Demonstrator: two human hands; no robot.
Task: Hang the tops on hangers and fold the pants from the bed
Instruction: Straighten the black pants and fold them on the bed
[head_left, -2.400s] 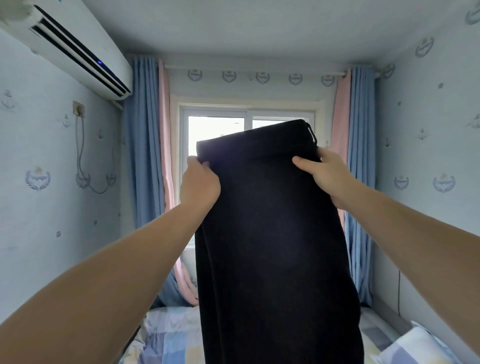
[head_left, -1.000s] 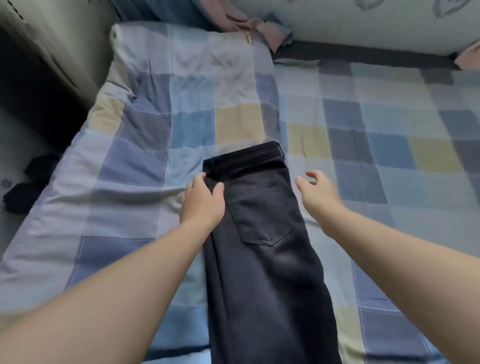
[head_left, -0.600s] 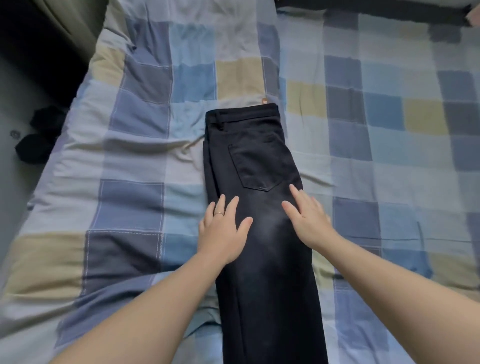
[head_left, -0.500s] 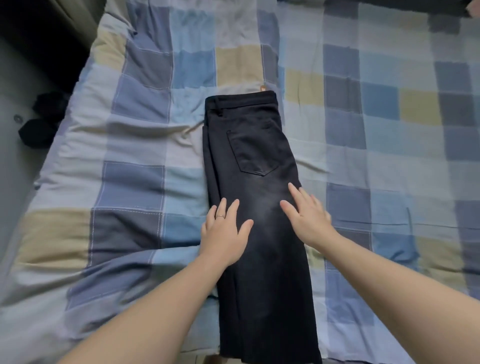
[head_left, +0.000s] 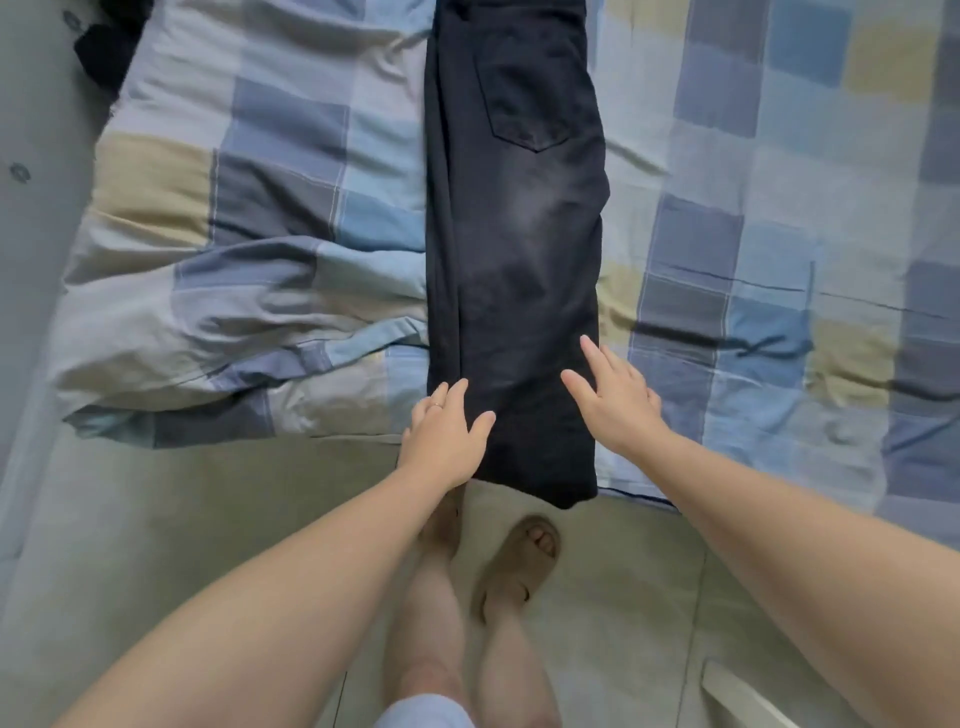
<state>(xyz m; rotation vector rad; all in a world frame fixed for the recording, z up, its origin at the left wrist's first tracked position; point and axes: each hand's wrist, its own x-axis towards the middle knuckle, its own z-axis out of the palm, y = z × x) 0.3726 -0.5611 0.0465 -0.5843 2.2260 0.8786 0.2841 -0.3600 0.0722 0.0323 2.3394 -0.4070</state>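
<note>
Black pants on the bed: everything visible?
The black denim-like pants lie flat, folded lengthwise leg on leg, on the blue-and-beige checked bed cover. A back patch pocket faces up, a faded grey patch below it. The waistband is out of frame; the hem reaches the bed's near edge. The left hand and right hand rest flat on the lower leg.

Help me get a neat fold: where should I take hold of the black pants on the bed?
Grip the hem end at both corners, coming from the near edge of the bed. The black pants lie flat, legs stacked, running away from you, so the hem lifts toward the back pocket.
</note>
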